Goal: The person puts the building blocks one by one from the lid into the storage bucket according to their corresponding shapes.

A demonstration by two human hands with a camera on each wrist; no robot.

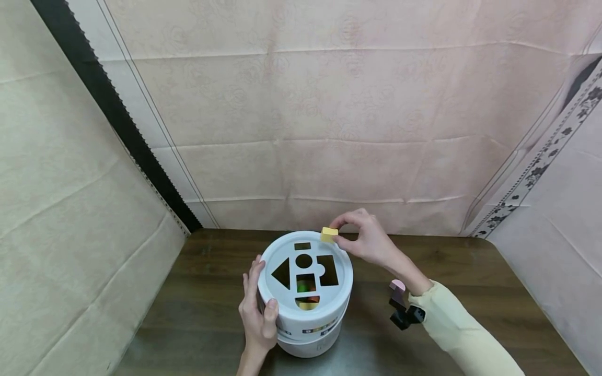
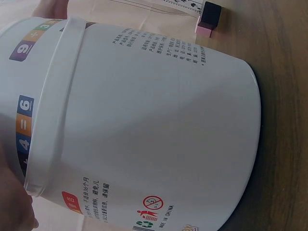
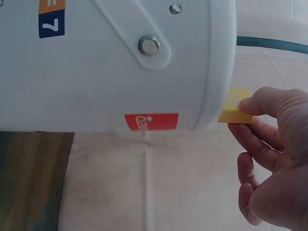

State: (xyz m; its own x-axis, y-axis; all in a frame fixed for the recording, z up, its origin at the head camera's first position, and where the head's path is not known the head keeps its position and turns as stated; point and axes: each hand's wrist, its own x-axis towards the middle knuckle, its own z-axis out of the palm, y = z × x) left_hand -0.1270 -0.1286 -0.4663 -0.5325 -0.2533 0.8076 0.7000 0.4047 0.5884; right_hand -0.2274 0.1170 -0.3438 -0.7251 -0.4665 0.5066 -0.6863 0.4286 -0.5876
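A white shape-sorter bucket [image 1: 308, 344] stands on the table, its lid [image 1: 282, 245] cut with differently shaped holes. My left hand [image 1: 259, 318] grips the bucket's left side near the lid, thumb on the front and fingers along the side. In the left wrist view, part of that hand [image 2: 14, 199] shows at the lid's edge. Between thumb and fingertips, my right hand [image 1: 369, 240] pinches a small yellow block [image 1: 329, 234] over the lid's back right edge. The right wrist view shows the block [image 3: 237, 107] right at the rim, overlapped by the thumb. Colored pieces show through the lower holes.
Small pink [image 1: 397, 284] and dark [image 1: 397, 298] pieces show right of the bucket, beside the right forearm. A black device [image 1: 401, 318] is near the sleeve cuff [image 1: 425, 297]. Pale cloth [image 1: 329, 104] hangs behind the wooden table [image 1: 197, 313] and on both sides.
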